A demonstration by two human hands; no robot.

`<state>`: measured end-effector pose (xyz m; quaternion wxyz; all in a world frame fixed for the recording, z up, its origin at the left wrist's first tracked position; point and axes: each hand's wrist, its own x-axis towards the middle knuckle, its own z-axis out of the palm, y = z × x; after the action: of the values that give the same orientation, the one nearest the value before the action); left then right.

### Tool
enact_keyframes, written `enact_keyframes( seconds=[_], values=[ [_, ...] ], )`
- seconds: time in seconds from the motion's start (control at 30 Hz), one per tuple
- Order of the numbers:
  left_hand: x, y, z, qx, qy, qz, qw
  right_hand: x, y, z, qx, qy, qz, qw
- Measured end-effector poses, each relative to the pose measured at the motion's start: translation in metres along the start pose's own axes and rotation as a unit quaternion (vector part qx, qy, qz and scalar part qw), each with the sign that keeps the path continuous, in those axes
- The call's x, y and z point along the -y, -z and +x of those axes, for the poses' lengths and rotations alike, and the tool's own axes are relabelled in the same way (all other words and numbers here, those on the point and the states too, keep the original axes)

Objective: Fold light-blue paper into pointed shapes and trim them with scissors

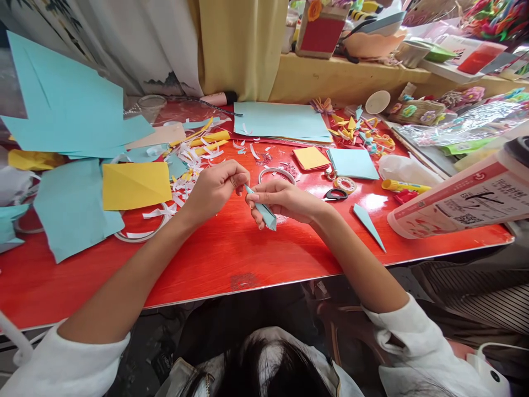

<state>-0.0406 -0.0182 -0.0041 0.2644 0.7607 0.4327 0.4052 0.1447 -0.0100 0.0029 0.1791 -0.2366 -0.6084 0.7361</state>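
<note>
Through the head camera I see the fingers of the left hand (218,186) bent in close, with the thumb and first finger seeming to pinch the thin tip of a folded blue paper (266,216). The fingers of the right hand (287,198) are closed on the same paper, thumb on top and the others curled under it. So the paper is between the two hands, over the red surface (223,248), near the middle of its front part. I think the thin tip could bend or rip if the left fingers pull or twist too hard. If the right thumb presses too much, the long body could get squashed, and if it lets go, the folds could pop open. The paper looks light blue, long and narrow, with a sharp tip by the left hand and a wider end that sticks out below the right hand, where I can see a fold. I can't see how many layers it has, because the fingers hide part of it. Just past the hands lies a white ring (276,169). To the right are scissors (335,194) with black handles, a small roll of tape (345,184) and a pointy blue piece (369,226) lying flat. A big bottle (458,193) leans in at the far right. On the left are paper scraps (182,188) and a yellow sheet (137,186).
</note>
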Motion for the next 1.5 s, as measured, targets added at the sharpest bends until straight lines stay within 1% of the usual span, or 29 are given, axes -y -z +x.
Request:
enact_keyframes(
  seconds=[0.1, 0.17, 0.23, 0.33, 0.43, 0.5, 0.57, 0.63, 0.73, 0.8, 0.93, 1.0, 1.07, 1.2, 1.27, 1.33, 1.4, 1.5],
  values=[
    [0.002, -0.001, 0.0, -0.001, 0.034, -0.031, 0.999, -0.001, 0.0, 0.001, -0.024, 0.006, -0.023, 0.999],
    [0.004, -0.001, 0.001, -0.005, 0.055, -0.024, 0.998, -0.003, 0.001, 0.002, -0.041, -0.003, -0.039, 0.998],
    [0.005, 0.0, 0.002, -0.002, 0.059, 0.001, 0.998, -0.004, 0.001, 0.003, -0.057, -0.002, -0.062, 0.996],
    [0.006, 0.0, 0.002, 0.005, 0.048, 0.023, 0.999, -0.004, 0.001, 0.003, -0.08, 0.007, -0.105, 0.991],
    [0.005, -0.001, 0.003, 0.0, 0.059, 0.012, 0.998, -0.003, 0.0, 0.003, -0.079, 0.007, -0.13, 0.988],
    [0.005, -0.001, 0.002, 0.006, 0.071, -0.022, 0.997, -0.002, -0.001, 0.003, -0.076, 0.008, -0.134, 0.988],
    [0.005, -0.002, 0.002, 0.014, 0.081, -0.062, 0.995, -0.001, -0.001, 0.003, -0.077, 0.008, -0.127, 0.989],
    [0.006, -0.002, 0.002, 0.016, 0.09, -0.073, 0.993, -0.002, -0.001, 0.004, -0.085, 0.005, -0.112, 0.99],
    [0.006, -0.001, 0.003, 0.003, 0.089, -0.008, 0.996, -0.004, -0.001, 0.006, -0.1, -0.016, -0.085, 0.991],
    [0.006, -0.001, 0.003, 0.004, 0.085, 0.013, 0.996, -0.006, 0.0, 0.007, -0.103, -0.026, -0.071, 0.992],
    [0.007, -0.001, 0.004, 0.051, 0.095, -0.064, 0.992, -0.011, 0.001, 0.008, -0.113, -0.005, -0.08, 0.99],
    [0.007, -0.001, 0.004, 0.06, 0.103, -0.08, 0.99, -0.013, 0.001, 0.009, -0.116, 0.007, -0.087, 0.989],
    [0.008, -0.001, 0.005, 0.05, 0.111, -0.073, 0.99, -0.013, 0.001, 0.009, -0.117, 0.003, -0.078, 0.99],
    [0.009, -0.001, 0.005, 0.017, 0.124, -0.047, 0.991, -0.011, 0.001, 0.008, -0.121, -0.028, -0.029, 0.992],
    [0.01, -0.002, 0.005, 0.015, 0.123, -0.062, 0.99, -0.011, 0.002, 0.008, -0.123, -0.029, -0.01, 0.992],
    [0.009, -0.002, 0.006, 0.022, 0.126, -0.102, 0.987, -0.012, 0.003, 0.008, -0.13, -0.013, -0.001, 0.991],
    [0.008, -0.002, 0.006, 0.037, 0.132, -0.139, 0.981, -0.014, 0.005, 0.009, -0.143, 0.018, -0.003, 0.99],
    [0.008, -0.002, 0.005, 0.065, 0.128, -0.149, 0.978, -0.017, 0.006, 0.01, -0.155, 0.053, -0.019, 0.986]
  ],
)
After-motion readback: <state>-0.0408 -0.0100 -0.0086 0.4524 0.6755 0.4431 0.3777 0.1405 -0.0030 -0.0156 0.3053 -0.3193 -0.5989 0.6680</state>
